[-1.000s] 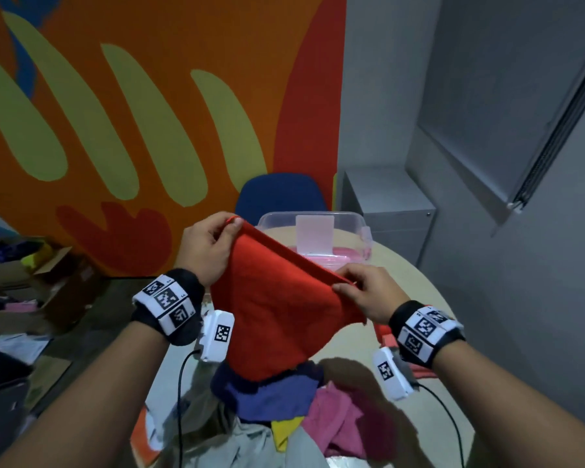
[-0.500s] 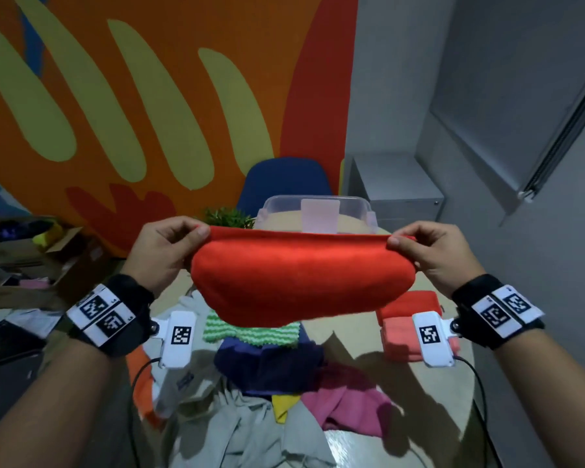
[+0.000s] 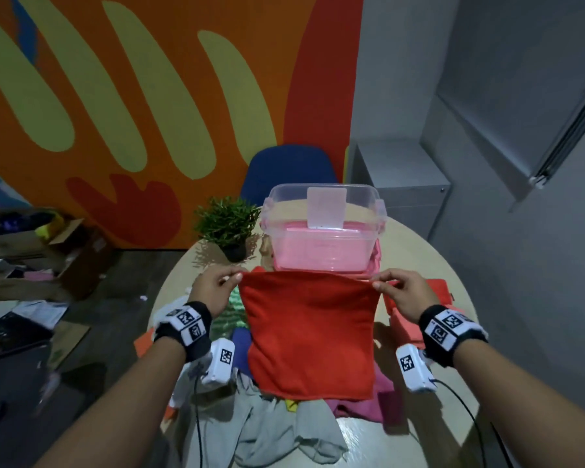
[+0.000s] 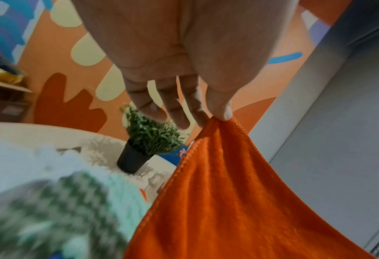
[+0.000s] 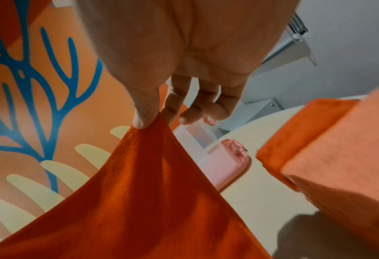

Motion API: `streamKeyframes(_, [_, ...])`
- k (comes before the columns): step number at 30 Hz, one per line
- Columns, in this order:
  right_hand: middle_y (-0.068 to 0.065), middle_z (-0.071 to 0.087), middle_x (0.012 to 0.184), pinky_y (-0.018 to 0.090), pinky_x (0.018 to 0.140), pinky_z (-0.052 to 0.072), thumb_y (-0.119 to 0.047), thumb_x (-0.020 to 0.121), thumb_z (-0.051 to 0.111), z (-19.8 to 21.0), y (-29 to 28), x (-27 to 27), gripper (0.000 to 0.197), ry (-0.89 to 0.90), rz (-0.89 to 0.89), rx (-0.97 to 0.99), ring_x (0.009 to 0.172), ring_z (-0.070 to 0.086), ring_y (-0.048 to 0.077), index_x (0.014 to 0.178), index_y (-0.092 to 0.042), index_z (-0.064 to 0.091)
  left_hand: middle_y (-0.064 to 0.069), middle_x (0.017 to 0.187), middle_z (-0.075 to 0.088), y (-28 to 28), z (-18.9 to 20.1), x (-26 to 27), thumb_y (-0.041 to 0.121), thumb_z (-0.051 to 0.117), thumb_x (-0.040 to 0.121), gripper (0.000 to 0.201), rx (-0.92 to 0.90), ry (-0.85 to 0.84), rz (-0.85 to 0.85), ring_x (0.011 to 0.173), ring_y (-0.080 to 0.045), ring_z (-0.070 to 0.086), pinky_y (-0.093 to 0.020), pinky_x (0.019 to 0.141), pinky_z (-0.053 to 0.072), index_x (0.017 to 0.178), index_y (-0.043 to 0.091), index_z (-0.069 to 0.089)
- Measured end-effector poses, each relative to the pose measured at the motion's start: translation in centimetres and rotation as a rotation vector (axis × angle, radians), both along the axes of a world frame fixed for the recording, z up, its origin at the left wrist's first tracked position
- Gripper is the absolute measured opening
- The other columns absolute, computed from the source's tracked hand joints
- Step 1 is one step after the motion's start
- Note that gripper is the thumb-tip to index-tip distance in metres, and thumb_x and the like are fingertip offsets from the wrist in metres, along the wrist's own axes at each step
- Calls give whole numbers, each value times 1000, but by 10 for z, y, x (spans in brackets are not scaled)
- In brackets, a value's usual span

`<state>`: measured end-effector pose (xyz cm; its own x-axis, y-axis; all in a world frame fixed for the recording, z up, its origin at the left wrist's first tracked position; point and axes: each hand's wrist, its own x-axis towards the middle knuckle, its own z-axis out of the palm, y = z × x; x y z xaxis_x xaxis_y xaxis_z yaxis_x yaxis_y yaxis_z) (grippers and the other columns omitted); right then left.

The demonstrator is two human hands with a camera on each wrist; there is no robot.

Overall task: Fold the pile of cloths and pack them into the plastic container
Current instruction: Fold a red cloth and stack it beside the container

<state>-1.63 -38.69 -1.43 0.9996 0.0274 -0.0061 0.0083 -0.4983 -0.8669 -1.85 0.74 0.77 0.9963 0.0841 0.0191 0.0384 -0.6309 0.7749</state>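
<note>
Hanging flat between your two hands, the red cloth (image 3: 309,336) is held up over the worktop (image 3: 416,244). Your left hand (image 3: 213,292) has a pinching grip on its top left corner, and your right hand (image 3: 402,293) pinches the top right. It hangs above the unfolded pile (image 3: 284,430), just in front of the plastic container (image 3: 323,228). Folded orange cloths (image 3: 436,288) lie to your right.

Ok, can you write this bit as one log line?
left hand: pinches red cloth corner | right hand: pinches other corner | cloth: hanging flat
</note>
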Motion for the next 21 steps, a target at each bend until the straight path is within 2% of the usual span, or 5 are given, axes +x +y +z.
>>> streamKeyframes(5, [4,75,77,30,56,51,-5,86,74,-31,-8,-48,10,276,38,106,65,69,20,84,-15,77,-6,84,73,6,-23,-48,6,61,95,16,-174,210,-33,57,-1,62,-12,55,47,100,11,75])
streamKeyframes(9, [9,76,83,27,76,55,3,86,69,-57,-17,-80,21,436,134,14,79,71,18,76,-13,78,-16,74,74,13,-51,-84,8,69,89,21,-210,448,-117,64,-18,67,-28,67,52,71,10,79])
streamKeyframes(13, [-2,77,83,27,88,52,-2,80,66,-75,-15,-97,26,532,247,-113,83,71,11,68,-22,77,-2,75,76,15,-74,-104,28,76,85,17,-31,604,-217,72,-14,70,-29,75,54,72,16,79])
streamKeyframes(16, [-4,76,78,24,82,52,-4,75,66,-85,-12,-101,22,596,245,-152,80,71,10,73,-23,77,16,80,74,17,-87,-108,24,73,77,13,64,652,-236,83,-5,69,-22,83,52,80,35,79])
streamKeyframes(21, [-7,74,78,14,70,46,-9,81,72,-103,-6,-101,14,593,222,-163,79,69,7,76,-23,74,12,79,74,6,-95,-110,26,71,83,6,74,621,-218,78,-1,68,-23,82,54,80,27,76])
